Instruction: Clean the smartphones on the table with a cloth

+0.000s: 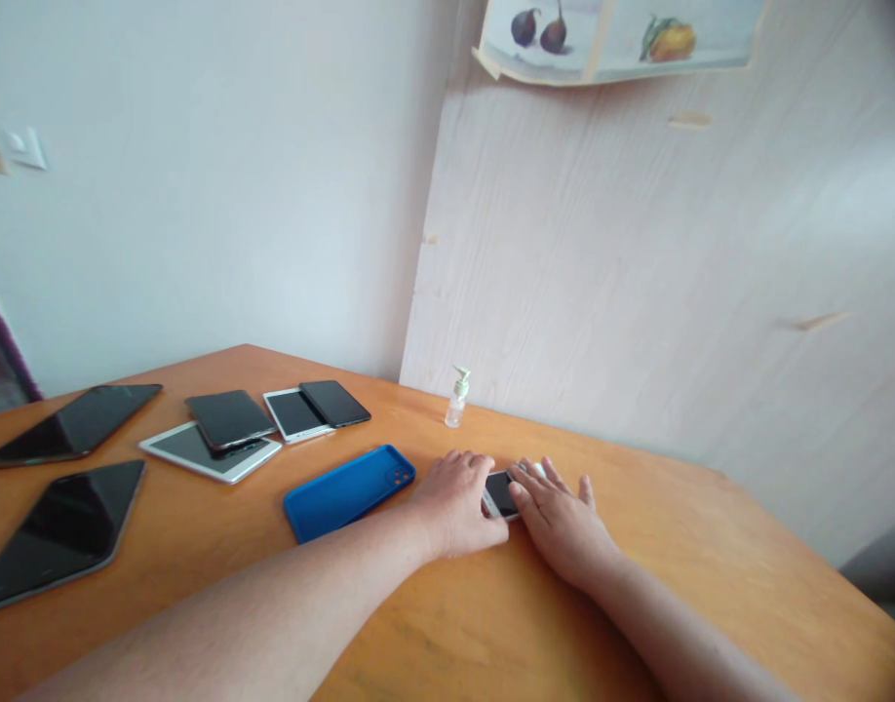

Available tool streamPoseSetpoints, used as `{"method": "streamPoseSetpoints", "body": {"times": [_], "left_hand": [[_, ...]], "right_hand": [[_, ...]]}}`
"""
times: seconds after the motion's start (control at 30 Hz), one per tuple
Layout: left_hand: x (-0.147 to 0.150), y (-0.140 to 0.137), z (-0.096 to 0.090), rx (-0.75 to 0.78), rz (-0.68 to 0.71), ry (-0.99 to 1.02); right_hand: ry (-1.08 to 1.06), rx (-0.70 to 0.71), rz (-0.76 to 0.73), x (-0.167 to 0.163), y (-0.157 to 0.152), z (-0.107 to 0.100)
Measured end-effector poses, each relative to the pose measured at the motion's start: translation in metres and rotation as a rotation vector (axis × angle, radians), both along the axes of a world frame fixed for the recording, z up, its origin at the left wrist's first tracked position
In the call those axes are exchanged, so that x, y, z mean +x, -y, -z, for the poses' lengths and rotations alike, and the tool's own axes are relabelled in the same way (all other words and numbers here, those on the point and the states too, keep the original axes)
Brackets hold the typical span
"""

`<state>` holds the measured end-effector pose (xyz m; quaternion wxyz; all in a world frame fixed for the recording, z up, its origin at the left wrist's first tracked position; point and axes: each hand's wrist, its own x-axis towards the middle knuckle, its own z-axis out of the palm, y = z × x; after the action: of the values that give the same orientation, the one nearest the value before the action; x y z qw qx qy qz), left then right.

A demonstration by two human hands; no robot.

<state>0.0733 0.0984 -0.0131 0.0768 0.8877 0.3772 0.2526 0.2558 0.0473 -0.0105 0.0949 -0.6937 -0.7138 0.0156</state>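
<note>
A white-framed smartphone point(500, 494) with a dark screen lies on the wooden table, partly covered by both hands. My left hand point(458, 502) curves around its left side, thumb at the near edge and fingers at the far edge, gripping it. Across the right part of the screen lies my right hand point(561, 522), palm down with its fingers stretched out and somewhat spread. A small white patch shows by the right fingers; whether it is the phone's end or something under the hand, I cannot tell. Just left of my left hand is a blue phone case point(349, 490), partly behind the forearm.
Beyond the hands stands a small clear pump bottle point(454, 400). Several phones and tablets lie at the left, including a black tablet point(67, 522), a white tablet point(199, 450) under a black one point(229, 417), and a black phone point(336, 403) overlapping a white one point(297, 414). Walls border the table point(638, 478).
</note>
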Motion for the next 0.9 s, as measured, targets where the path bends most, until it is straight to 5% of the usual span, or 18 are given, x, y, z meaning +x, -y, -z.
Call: {"method": "streamPoseSetpoints", "body": {"times": [0.13, 0.37, 0.6, 0.8, 0.9], "left_hand": [[0.0, 0.0, 0.001, -0.006, 0.001, -0.001], [0.0, -0.003, 0.002, -0.003, -0.025, -0.018], [-0.002, -0.003, 0.0, -0.005, -0.021, -0.035], [-0.003, -0.005, -0.001, -0.01, -0.063, -0.014], [-0.003, -0.007, 0.0, -0.032, -0.076, -0.019]], "right_hand": [[-0.057, -0.035, -0.189, -0.016, 0.008, -0.006], [0.095, 0.023, 0.127, 0.01, -0.003, 0.001], [-0.028, 0.003, -0.203, -0.014, 0.012, -0.006], [0.002, 0.014, 0.145, 0.015, -0.007, 0.0], [-0.01, 0.002, 0.095, 0.011, -0.005, 0.0]]}}
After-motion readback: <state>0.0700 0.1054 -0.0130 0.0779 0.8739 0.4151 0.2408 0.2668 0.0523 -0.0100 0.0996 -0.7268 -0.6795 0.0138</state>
